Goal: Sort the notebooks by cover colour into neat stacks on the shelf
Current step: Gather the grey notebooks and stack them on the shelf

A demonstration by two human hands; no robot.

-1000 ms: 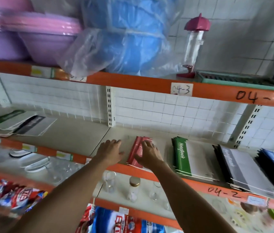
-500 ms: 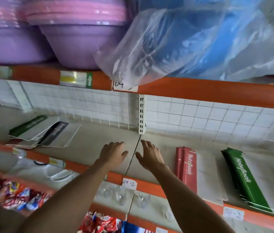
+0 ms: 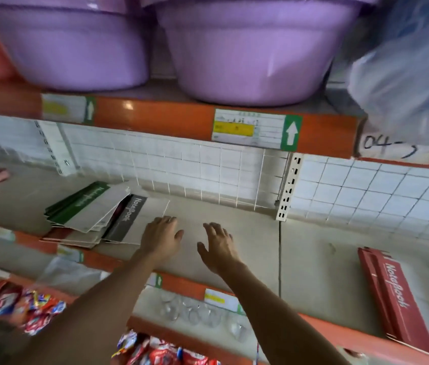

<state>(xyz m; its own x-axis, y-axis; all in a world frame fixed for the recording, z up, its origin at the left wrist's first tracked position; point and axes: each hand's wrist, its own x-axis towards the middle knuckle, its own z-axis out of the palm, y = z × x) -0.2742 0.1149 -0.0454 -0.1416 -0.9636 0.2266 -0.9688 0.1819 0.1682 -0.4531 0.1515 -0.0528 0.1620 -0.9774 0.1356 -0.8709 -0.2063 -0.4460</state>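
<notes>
My empty, spread left hand (image 3: 161, 239) and right hand (image 3: 218, 247) have travelled left from the sorted red-covered notebook stack (image 3: 395, 301) toward the unsorted green-and-black paper notebook pile (image 3: 102, 214) at centre left.

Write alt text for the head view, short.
Both hands, left hand and right hand, reach open and empty toward a messy pile of notebooks on the shelf; a neat red stack lies far right.
</notes>
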